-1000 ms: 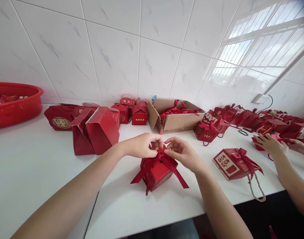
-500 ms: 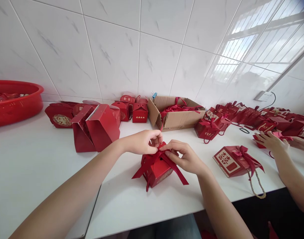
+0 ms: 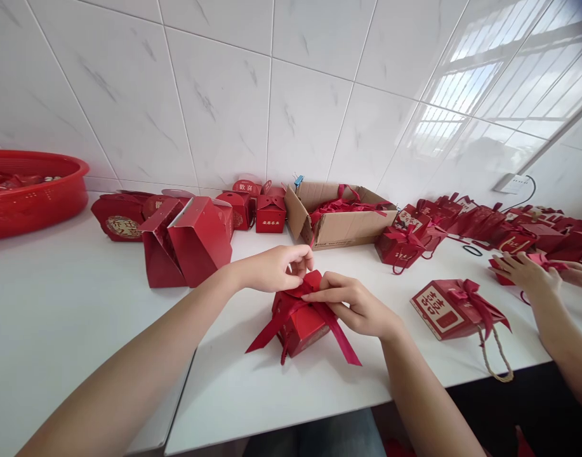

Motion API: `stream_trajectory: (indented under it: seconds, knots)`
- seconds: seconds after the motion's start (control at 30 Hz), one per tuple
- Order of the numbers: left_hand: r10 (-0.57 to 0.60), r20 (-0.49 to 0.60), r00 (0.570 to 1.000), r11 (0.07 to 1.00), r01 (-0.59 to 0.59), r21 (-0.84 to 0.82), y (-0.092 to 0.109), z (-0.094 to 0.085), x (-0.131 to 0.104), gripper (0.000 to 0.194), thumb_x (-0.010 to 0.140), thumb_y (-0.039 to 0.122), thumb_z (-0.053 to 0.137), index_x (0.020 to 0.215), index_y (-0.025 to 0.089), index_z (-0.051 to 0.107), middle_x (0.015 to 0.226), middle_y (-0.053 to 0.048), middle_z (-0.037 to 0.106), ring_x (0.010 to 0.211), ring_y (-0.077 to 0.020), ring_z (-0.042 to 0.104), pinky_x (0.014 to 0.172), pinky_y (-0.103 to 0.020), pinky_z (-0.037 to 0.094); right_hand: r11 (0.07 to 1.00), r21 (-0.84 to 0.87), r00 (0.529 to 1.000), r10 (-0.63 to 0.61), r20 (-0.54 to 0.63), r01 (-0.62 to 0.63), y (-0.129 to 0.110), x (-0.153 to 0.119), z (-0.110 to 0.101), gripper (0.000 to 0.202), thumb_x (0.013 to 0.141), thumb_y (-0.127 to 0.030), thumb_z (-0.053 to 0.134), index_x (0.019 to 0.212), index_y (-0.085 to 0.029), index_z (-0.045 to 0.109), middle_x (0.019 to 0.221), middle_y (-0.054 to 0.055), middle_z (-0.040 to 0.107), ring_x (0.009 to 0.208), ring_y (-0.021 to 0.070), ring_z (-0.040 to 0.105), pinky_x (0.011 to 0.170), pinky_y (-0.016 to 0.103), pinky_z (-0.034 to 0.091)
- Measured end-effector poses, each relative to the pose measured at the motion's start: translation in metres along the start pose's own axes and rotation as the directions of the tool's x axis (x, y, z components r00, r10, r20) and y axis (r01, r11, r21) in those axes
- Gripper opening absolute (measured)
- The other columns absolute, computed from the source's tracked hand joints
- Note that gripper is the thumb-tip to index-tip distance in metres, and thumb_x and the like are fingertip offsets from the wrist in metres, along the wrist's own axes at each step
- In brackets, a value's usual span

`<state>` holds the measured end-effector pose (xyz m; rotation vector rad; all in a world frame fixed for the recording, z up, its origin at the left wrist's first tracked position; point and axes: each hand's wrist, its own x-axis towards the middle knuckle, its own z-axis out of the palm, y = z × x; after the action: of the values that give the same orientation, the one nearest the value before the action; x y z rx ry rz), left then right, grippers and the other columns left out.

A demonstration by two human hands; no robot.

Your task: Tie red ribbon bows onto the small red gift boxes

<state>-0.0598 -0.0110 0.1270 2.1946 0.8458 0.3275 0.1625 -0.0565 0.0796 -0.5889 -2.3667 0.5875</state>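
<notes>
A small red gift box (image 3: 304,337) stands on the table in front of me, with a red ribbon (image 3: 277,326) crossing its top. The two ribbon tails hang down to the left and right of the box. My left hand (image 3: 287,265) is at the back left of the box top, its fingers curled and pinched at the ribbon. From the right, my right hand (image 3: 355,303) closes on the ribbon, the index finger lying over its middle. The ribbon's crossing is partly hidden under my fingertips. A red cord (image 3: 284,351) dangles at the box's near side.
Behind the box stands a cardboard carton (image 3: 352,230) of red ribbons. Folded red boxes (image 3: 200,244) stand left, near a red basin (image 3: 38,203). A bowed box (image 3: 455,308) with a rope handle lies right. Beyond it, another person's hands (image 3: 529,273) hold a red box.
Both ribbon tails reach further down and outward. My right index finger has come down over the ribbon's middle, while my left hand stays almost in place. The view has shifted slightly.
</notes>
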Motion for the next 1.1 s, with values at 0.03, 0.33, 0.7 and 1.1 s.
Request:
stream_trajectory:
  seconds: [0.03,0.33,0.7,1.1]
  knots:
    - [-0.004,-0.011,1.0,1.0,0.004,0.003,-0.0008,0.0,0.0003,0.019,0.074,0.017,0.05,0.091,0.024,0.047,0.085,0.0,0.057,0.076,-0.0155,0.054,0.062,-0.026,0.043,1.0,0.001,1.0,0.005,0.009,-0.005,0.0001,-0.0002,-0.0002,0.048,0.085,0.0,0.038,0.118,-0.024,0.064,0.086,0.005,0.051,0.075,0.013,0.049,0.07,0.03,0.047]
    - [-0.03,-0.009,1.0,0.997,0.03,0.074,-0.0005,-0.0039,-0.0002,0.021,0.075,0.019,0.049,0.093,0.024,0.058,0.081,0.001,0.058,0.073,-0.0154,0.054,0.061,-0.026,0.041,0.999,0.049,1.0,0.009,0.022,-0.011,0.0031,-0.0017,-0.0016,0.046,0.084,0.001,0.038,0.113,-0.02,0.067,0.087,0.005,0.051,0.077,0.0132,0.049,0.07,0.029,0.045]
    - [0.005,0.021,1.0,0.993,-0.007,0.119,0.0035,-0.002,0.0007,0.009,0.073,0.022,0.052,0.081,0.022,0.057,0.087,0.0,0.059,0.08,-0.016,0.053,0.07,-0.027,0.042,0.997,0.074,1.0,-0.008,-0.022,0.01,0.0057,-0.0004,0.0001,0.044,0.088,-0.002,0.036,0.109,-0.023,0.068,0.091,0.006,0.054,0.081,0.0139,0.051,0.073,0.03,0.045]
    - [-0.032,0.006,0.999,0.987,0.03,0.16,0.0016,-0.0025,-0.0006,0.024,0.075,0.04,0.06,0.09,0.023,0.053,0.093,-0.001,0.057,0.08,-0.0162,0.052,0.068,-0.028,0.043,0.999,0.052,1.0,-0.007,-0.024,0.008,0.0058,0.0001,0.0007,0.043,0.086,-0.002,0.038,0.108,-0.022,0.068,0.089,0.006,0.053,0.078,0.0141,0.051,0.071,0.031,0.046]
